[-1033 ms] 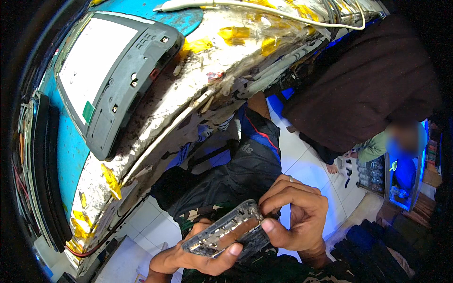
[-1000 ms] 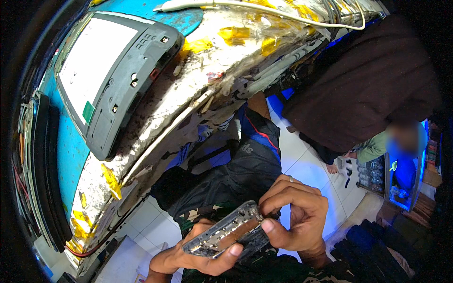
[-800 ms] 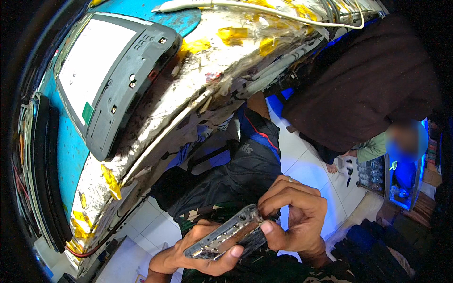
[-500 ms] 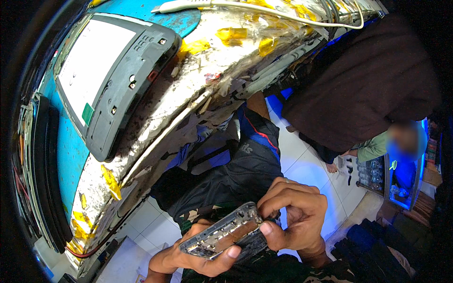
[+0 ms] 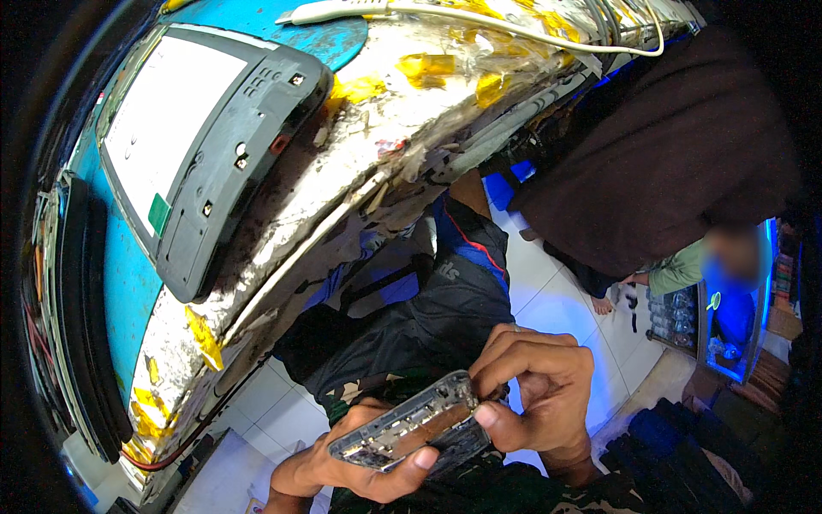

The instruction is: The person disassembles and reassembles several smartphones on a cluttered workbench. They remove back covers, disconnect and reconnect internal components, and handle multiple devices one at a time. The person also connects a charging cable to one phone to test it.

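Note:
Low in the view, my left hand [image 5: 364, 469] is closed round an opened phone [image 5: 419, 427], its thumb along the near edge. The phone is tilted, its back is off, and metal parts and a brown strip show inside. My right hand [image 5: 544, 390] has its thumb and bent forefinger pressed at the phone's right end. Any small piece between those fingertips is hidden. On the workbench to the upper left lies a dark phone housing [image 5: 224, 167] with a large white panel and a green tab.
The workbench [image 5: 282, 206] has a worn white edge with yellow tape [image 5: 204, 336] and a blue mat [image 5: 128, 257]. A white cable [image 5: 479, 19] runs along the top. A person in a dark garment [image 5: 659, 163] is at the right, another person [image 5: 676, 270] beyond.
The view has shifted very slightly. Both hands keep nearly the same hold on the opened phone.

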### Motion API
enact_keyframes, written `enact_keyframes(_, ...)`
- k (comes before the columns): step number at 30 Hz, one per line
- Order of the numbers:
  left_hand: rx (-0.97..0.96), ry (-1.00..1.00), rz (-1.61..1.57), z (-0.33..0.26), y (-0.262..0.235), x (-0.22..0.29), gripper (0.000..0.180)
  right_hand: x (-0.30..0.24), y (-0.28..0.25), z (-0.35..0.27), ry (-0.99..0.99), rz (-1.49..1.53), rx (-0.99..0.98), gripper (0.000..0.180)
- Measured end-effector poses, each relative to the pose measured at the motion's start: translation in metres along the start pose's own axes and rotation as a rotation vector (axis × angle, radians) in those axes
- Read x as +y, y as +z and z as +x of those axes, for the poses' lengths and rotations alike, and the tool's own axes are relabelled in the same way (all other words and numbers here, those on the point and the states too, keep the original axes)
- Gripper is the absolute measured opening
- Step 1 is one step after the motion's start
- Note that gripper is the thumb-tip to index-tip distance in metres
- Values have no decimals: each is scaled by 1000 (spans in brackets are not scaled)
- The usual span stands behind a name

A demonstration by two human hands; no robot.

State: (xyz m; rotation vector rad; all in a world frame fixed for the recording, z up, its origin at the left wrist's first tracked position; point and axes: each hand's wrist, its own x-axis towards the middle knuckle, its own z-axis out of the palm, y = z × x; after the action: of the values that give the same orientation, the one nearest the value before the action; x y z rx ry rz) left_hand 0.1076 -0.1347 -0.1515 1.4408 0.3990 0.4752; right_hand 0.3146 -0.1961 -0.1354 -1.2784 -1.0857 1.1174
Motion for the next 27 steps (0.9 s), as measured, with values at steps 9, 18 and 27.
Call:
enact_keyframes(9, -33, -92, -24, -3, 0, 3, 24, -1, 2, -2, 4, -25, -41, 17)
enact_keyframes(18, 24, 60, 232, -12, 2, 1, 28, -5, 5, -5, 29, -36, -22, 17)
enact_keyframes(27, 29, -366, 28, -13, 3, 19, 52, -3, 7, -8, 57, -33, -9, 18)
